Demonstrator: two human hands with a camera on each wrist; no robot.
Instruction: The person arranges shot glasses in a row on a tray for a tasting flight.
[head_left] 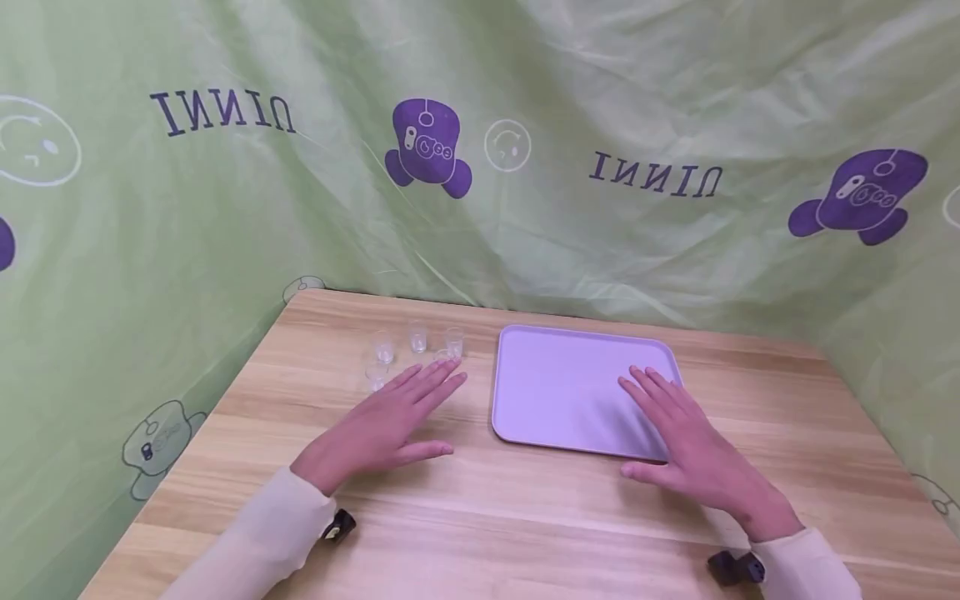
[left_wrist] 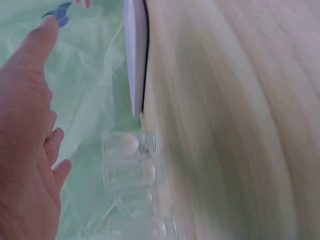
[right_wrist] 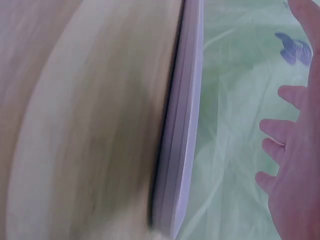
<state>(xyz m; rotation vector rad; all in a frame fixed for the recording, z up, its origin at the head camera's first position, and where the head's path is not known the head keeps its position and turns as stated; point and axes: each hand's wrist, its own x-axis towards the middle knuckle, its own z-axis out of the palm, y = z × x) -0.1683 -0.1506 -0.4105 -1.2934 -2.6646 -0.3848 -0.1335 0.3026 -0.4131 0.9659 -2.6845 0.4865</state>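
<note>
Lilac tray [head_left: 555,387]: right hand [head_left: 693,450] above its edge, outstretched, empty. Clear cups [head_left: 418,342]: left hand [head_left: 390,425] near, likewise empty; a low sideways sweep could topple them.

A wood-grain table [head_left: 510,533] bears clear cups [head_left: 418,340] and a lilac tray [head_left: 555,383].

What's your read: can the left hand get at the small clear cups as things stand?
Probably yes: the left hand hovers near the small clear cups, holding nothing, and no obstacle shows between them; the purple tray lies right of the cups.
</note>
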